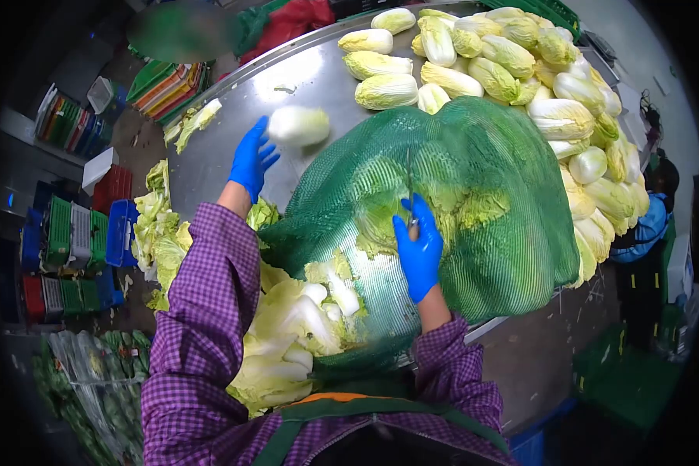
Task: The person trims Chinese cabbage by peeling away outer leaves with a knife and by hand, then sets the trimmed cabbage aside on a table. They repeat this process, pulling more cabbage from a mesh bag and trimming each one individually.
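My left hand [254, 159], in a blue glove, is open with its fingers spread. Just right of its fingertips is a motion-blurred napa cabbage [299, 126], pale and trimmed, over the metal table. A narrow gap seems to separate them. My right hand [419, 252], also gloved in blue, is closed around the handle of a knife [410, 182], whose thin blade points away from me. Beneath it lies a large green mesh bag [505, 256] with napa cabbages showing through the net. Loose cabbage leaves [295, 318] are heaped by the bag's near left side.
A big pile of napa cabbages [563, 116] covers the table's far right. The metal table [233, 101] has a raised rim. More leaves [161, 225] hang at its left edge. Stacked crates [70, 233] and wrapped green vegetables [93, 373] stand on the left; someone in blue [645, 225] is at right.
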Available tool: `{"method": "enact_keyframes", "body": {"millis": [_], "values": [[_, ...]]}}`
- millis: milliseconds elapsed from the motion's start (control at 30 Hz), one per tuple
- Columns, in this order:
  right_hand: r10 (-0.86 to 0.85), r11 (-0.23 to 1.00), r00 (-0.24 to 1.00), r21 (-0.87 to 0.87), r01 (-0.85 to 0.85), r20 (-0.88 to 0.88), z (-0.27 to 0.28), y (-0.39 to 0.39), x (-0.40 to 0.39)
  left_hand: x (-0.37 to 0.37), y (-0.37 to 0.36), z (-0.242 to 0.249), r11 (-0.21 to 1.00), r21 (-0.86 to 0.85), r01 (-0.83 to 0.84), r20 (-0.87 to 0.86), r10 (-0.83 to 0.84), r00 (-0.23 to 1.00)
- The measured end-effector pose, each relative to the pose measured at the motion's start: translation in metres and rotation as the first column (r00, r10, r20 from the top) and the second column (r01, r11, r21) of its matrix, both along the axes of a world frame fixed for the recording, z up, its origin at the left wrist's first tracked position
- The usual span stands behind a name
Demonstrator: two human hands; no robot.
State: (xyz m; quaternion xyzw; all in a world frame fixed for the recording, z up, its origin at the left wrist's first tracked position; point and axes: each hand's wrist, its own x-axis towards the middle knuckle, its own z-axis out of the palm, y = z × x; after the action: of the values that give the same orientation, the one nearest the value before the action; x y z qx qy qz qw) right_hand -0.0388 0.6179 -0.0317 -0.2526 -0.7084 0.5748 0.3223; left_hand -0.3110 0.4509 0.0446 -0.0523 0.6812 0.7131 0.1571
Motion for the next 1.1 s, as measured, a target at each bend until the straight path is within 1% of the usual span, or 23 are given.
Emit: {"method": "enact_keyframes", "body": {"millis": [67,133,167,200,267,300,367,400,467,500,533,600,633,667,733,767,867,900,933,967,1000,1067,1100], "values": [[-0.035,0.989,0.999,0.147,0.034,0.003,-0.009,0.028,-0.019,0.013,-0.010,0.003,0.872,0.029,0.489,-0.211,-0.473,0.855],[0.030,0.985,0.984,0.162,-0.059,0.177,-0.027,0.058,-0.032,0.076,-0.018,0.032,0.479,0.362,0.800,0.014,-0.860,0.509],[0.077,0.985,0.938,0.122,-0.125,0.339,-0.028,0.068,-0.035,0.105,-0.015,0.037,0.398,0.173,0.901,0.113,-0.917,0.384],[0.086,0.984,0.939,0.122,-0.133,0.333,-0.024,0.076,-0.039,0.131,-0.010,0.036,0.273,-0.004,0.962,0.236,-0.935,0.266],[0.334,0.886,0.879,-0.432,-0.170,0.340,-0.010,0.086,-0.043,0.156,-0.008,-0.052,0.500,-0.406,0.765,0.140,-0.793,0.593],[0.316,0.907,0.880,-0.383,-0.172,0.353,-0.016,0.083,-0.044,0.154,-0.003,-0.074,0.510,-0.403,0.760,0.140,-0.786,0.602],[0.363,0.876,0.872,-0.439,-0.199,0.330,-0.011,0.080,-0.037,0.139,0.016,-0.101,0.813,-0.034,0.581,0.310,-0.544,0.780],[0.402,0.841,0.863,-0.495,-0.217,0.305,-0.008,0.077,-0.031,0.139,0.027,-0.110,0.814,-0.032,0.580,0.301,-0.546,0.782],[0.384,0.821,0.890,-0.532,-0.206,0.247,0.011,0.055,-0.015,0.145,0.041,-0.119,0.877,0.276,0.394,0.474,-0.481,0.738],[0.360,0.833,0.904,-0.516,-0.201,0.229,0.018,0.042,-0.007,0.150,0.039,-0.103,0.829,0.433,0.354,0.510,-0.549,0.662],[0.338,0.844,0.918,-0.498,-0.197,0.209,0.028,0.028,0.002,0.158,0.030,-0.099,0.830,0.436,0.347,0.504,-0.545,0.670],[0.373,0.858,0.887,-0.466,-0.217,0.273,0.060,-0.003,0.029,0.185,0.003,-0.092,0.742,0.642,0.194,0.589,-0.639,0.496],[0.358,0.855,0.903,-0.472,-0.214,0.239,0.078,-0.022,0.044,0.199,-0.011,-0.088,0.752,0.631,0.191,0.569,-0.617,0.544],[0.364,0.854,0.900,-0.472,-0.219,0.242,0.100,-0.037,0.061,0.210,-0.030,-0.077,0.741,0.653,0.154,0.598,-0.630,0.496],[0.518,0.718,0.834,-0.627,-0.303,0.191,0.137,-0.061,0.091,0.228,-0.068,-0.065,0.749,0.660,0.058,0.638,-0.599,0.484],[0.525,0.715,0.829,-0.629,-0.305,0.195,0.141,-0.067,0.098,0.234,-0.090,-0.052,0.749,0.660,0.052,0.627,-0.588,0.510],[0.588,0.572,0.808,-0.728,-0.377,0.044,0.140,-0.085,0.119,0.243,-0.167,0.014,0.875,0.441,0.199,0.593,-0.451,0.667],[0.576,0.801,0.751,-0.407,-0.439,0.324,0.130,-0.096,0.119,0.241,-0.201,0.023,0.893,0.359,0.271,0.536,-0.435,0.723],[0.442,0.852,0.704,-0.014,-0.524,0.557,0.118,-0.108,0.120,0.246,-0.222,0.056,0.923,0.211,0.322,0.430,-0.383,0.817],[0.399,0.850,0.749,0.094,-0.519,0.530,0.096,-0.122,0.124,0.239,-0.259,0.053,0.886,0.249,0.391,0.358,-0.459,0.813],[0.428,0.836,0.736,0.080,-0.543,0.525,0.093,-0.139,0.124,0.238,-0.279,0.075,0.852,0.088,0.516,0.260,-0.520,0.814],[0.608,0.761,0.732,0.038,-0.648,0.309,0.091,-0.177,0.119,0.242,-0.320,0.104,0.683,-0.495,0.537,-0.006,-0.621,0.784],[0.675,0.731,0.712,-0.045,-0.681,0.192,0.093,-0.198,0.114,0.249,-0.336,0.105,0.689,-0.502,0.522,0.008,-0.600,0.800]]}}
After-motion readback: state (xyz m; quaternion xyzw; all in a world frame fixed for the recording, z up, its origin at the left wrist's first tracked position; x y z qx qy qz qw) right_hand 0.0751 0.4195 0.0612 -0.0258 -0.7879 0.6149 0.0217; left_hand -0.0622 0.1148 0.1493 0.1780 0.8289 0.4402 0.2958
